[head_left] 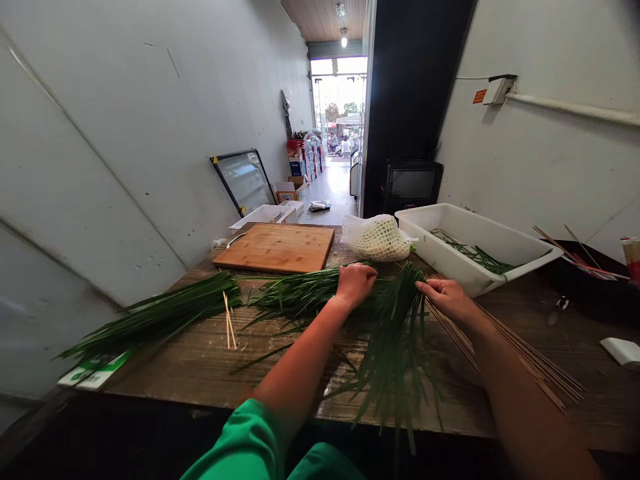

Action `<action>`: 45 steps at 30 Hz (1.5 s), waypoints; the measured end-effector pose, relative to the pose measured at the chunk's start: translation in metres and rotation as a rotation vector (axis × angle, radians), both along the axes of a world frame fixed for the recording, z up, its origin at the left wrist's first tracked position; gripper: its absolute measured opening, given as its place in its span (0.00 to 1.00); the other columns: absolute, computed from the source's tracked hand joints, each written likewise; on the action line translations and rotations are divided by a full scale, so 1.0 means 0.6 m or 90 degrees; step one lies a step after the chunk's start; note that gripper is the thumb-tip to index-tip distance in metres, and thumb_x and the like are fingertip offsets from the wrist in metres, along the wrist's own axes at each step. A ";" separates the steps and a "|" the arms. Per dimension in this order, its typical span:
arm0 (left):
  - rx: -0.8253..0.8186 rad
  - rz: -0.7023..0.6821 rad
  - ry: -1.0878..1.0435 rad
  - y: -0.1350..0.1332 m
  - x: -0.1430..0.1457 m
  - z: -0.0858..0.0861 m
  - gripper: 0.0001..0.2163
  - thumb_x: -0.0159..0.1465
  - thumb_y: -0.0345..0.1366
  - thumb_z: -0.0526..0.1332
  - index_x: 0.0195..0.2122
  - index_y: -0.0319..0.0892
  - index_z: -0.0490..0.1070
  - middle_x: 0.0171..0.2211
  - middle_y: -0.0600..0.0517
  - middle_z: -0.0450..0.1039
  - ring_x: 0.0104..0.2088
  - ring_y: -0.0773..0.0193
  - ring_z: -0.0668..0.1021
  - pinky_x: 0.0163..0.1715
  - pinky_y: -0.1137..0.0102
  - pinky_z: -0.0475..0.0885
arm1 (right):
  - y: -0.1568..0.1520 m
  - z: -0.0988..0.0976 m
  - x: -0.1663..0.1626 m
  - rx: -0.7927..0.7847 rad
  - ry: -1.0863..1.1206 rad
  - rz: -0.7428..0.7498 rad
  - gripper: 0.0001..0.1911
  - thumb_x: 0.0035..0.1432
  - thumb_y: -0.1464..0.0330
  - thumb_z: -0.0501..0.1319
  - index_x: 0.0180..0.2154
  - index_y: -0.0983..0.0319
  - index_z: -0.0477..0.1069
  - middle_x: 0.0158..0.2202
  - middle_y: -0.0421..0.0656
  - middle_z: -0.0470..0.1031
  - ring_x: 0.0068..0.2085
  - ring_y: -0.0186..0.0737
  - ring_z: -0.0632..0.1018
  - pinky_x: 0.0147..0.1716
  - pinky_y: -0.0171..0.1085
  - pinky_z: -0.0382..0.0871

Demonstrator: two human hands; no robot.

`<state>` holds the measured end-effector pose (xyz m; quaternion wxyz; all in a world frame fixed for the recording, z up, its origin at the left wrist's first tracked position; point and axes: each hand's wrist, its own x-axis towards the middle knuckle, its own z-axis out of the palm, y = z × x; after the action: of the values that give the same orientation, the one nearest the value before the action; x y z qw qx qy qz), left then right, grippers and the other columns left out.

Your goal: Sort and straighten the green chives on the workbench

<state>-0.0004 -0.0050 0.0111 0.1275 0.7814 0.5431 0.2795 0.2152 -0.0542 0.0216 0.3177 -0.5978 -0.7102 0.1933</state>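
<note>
Long green chives lie across a wooden table (200, 363). My left hand (355, 281) rests closed on the middle bunch of chives (300, 297), fingers curled over the stalks. My right hand (445, 297) pinches the upper end of another bunch of chives (395, 340) that fans out toward me over the table's front edge. Under my right forearm lies a bundle of thin bamboo skewers (530, 360). A third bunch of chives (160, 317) lies at the left, with two loose skewers (229, 327) beside it.
A wooden cutting board (277, 248) sits at the back, a white mesh bag (377, 238) next to it. A white tub (475, 230) at the right holds a few chives. A dark tray (585, 273) with sticks stands far right. Walls flank both sides.
</note>
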 end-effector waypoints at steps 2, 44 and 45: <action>-0.025 -0.038 0.125 0.001 -0.006 -0.005 0.07 0.58 0.33 0.61 0.33 0.44 0.79 0.37 0.47 0.78 0.44 0.52 0.76 0.48 0.56 0.63 | -0.001 0.001 0.000 0.001 -0.003 -0.003 0.30 0.50 0.41 0.49 0.16 0.60 0.50 0.18 0.36 0.48 0.22 0.32 0.55 0.21 0.33 0.49; -0.019 -0.018 -0.120 -0.003 0.034 -0.020 0.14 0.66 0.35 0.50 0.34 0.38 0.76 0.34 0.48 0.77 0.37 0.63 0.76 0.39 0.71 0.67 | -0.006 0.004 -0.005 0.002 0.013 0.006 0.29 0.52 0.44 0.51 0.16 0.61 0.60 0.17 0.37 0.53 0.23 0.32 0.59 0.22 0.33 0.52; -0.029 -0.026 -0.150 -0.001 0.034 -0.021 0.14 0.66 0.34 0.50 0.34 0.38 0.76 0.34 0.48 0.77 0.36 0.63 0.76 0.39 0.71 0.68 | -0.006 0.004 -0.006 0.002 0.012 0.006 0.29 0.52 0.44 0.50 0.16 0.61 0.60 0.17 0.37 0.53 0.23 0.32 0.59 0.22 0.33 0.52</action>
<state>0.0201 -0.0054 -0.0013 0.2139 0.7510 0.5146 0.3543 0.2117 -0.0579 0.0241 0.3243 -0.5922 -0.7103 0.1990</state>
